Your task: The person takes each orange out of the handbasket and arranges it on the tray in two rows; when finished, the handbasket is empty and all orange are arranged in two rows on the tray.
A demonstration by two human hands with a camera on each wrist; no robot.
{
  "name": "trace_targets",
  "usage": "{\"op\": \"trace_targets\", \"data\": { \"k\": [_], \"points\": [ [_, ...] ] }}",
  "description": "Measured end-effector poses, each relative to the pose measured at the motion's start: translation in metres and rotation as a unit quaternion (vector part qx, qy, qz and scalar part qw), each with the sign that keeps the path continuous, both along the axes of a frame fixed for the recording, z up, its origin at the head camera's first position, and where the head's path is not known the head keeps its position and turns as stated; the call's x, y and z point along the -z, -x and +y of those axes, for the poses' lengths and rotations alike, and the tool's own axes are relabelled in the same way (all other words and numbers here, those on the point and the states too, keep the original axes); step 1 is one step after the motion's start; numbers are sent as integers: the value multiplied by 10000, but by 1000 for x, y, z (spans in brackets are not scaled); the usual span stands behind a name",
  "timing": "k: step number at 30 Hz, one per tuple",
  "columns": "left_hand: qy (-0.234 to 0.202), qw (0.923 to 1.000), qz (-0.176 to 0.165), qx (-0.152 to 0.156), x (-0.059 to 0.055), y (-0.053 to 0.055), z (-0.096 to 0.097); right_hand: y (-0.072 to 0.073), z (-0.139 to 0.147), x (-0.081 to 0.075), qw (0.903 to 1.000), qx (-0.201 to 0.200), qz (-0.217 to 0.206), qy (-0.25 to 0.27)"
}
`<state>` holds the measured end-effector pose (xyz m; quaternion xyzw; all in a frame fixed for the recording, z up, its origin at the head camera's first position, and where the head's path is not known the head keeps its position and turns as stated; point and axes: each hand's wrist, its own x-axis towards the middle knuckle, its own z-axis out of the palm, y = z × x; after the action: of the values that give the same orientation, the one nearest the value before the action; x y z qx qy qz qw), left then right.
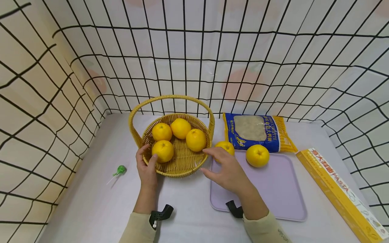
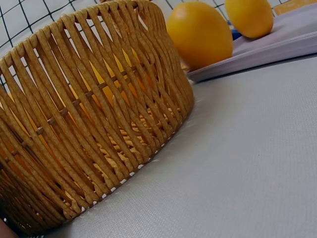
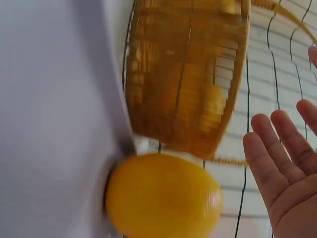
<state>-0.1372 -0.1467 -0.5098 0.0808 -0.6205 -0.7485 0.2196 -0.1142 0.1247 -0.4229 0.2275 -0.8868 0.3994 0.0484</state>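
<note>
Head view: wicker basket (image 1: pixel 182 158) at centre, four yellow fruits (image 1: pixel 180 128) inside.
Left hand (image 1: pixel 148 168): thumb and fingers grip the basket's lower-left rim.
Right hand (image 1: pixel 226 168): fingers wide apart, near the right rim.
Lilac tray (image 1: pixel 267 192): lower right, two more fruits (image 1: pixel 257 156) at its upper edge.
Pasta bag (image 1: pixel 250 130): blue, above the tray.

Passable over near rim (image 1: pixel 179 174) of round tan wicker basket (image 1: pixel 186 158); bridged by arched wicker handle (image 1: pixel 172 97), walled behind by black wire grid (image 1: pixel 184 31).
</note>
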Motion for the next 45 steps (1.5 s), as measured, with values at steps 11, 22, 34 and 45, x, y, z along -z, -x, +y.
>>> {"op": "trace_targets", "data": {
  "k": [11, 22, 34, 45],
  "points": [
    [-8, 10000, 15, -1, 0, -1, 0, 10, -50, -2, 9997, -147, -195, 6],
    [72, 9999, 84, -74, 0, 0, 1, 36, -87, -10, 9959, -473, -765, -134],
    [134, 9998, -46, -101, -2, -1, -1, 68, -122, 7, 9881, -581, -1232, -711],
    [37, 9999, -36, -89, 1, 1, 0, 81, -130, 22, 9795, -555, -1601, -1093]
  ]
}}
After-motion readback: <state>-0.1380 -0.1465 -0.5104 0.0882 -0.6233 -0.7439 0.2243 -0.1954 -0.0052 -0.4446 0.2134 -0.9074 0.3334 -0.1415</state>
